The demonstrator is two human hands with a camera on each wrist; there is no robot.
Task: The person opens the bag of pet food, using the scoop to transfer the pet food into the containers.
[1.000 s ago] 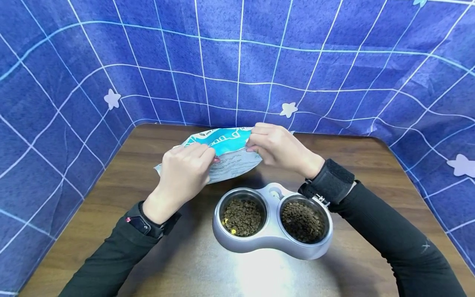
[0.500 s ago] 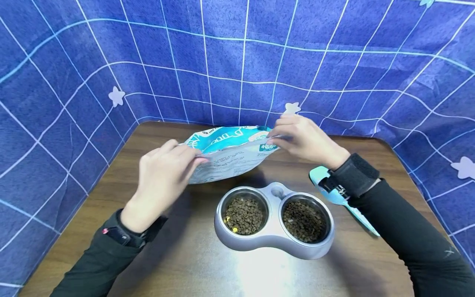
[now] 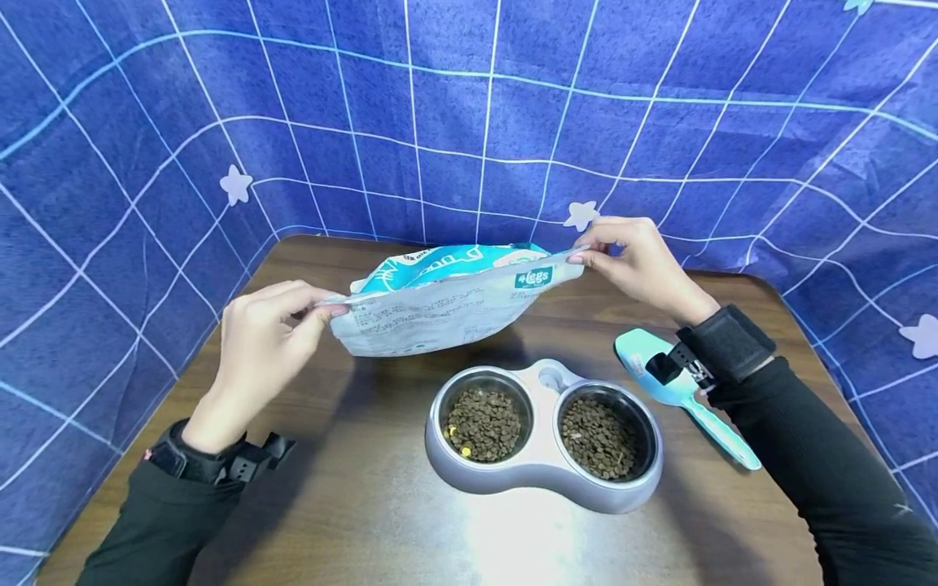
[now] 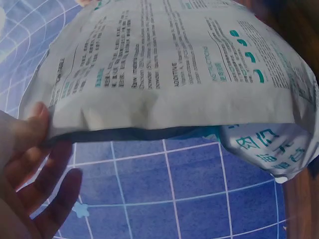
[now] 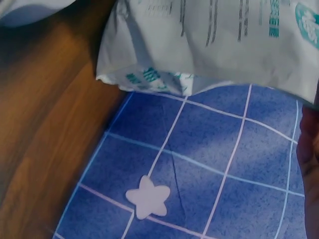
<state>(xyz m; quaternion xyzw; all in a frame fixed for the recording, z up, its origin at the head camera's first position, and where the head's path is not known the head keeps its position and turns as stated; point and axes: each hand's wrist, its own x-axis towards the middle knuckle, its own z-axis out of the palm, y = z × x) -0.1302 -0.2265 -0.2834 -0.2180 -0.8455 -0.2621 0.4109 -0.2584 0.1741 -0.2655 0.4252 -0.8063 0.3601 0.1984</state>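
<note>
A pet food bag (image 3: pixel 440 313), white with printed text and teal on its far side, stands at the back of the table. My left hand (image 3: pixel 267 346) pinches the left end of its top edge between thumb and fingers. The right hand (image 3: pixel 641 264) pinches the opposite top corner, beside the "4Legs" logo. Between the two hands the top edge is stretched wide. In the left wrist view, the bag's printed panel (image 4: pixel 164 74) fills the upper part, with the thumb on its corner. Only the fingers (image 5: pixel 309 149) of the right hand show at the right wrist view's edge.
A grey double feeder (image 3: pixel 542 439) stands in front of the bag, both steel bowls holding brown kibble (image 3: pixel 484 425). Some yellow bits lie in the left bowl. A turquoise scoop (image 3: pixel 659 378) lies to the right, partly under the right wrist strap. Blue gridded cloth (image 3: pixel 469 122) surrounds the table.
My hands have moved apart along the bag's top edge, the left one leftward and the right one rightward to the corners. More of the printed panel and the scoop now show.
</note>
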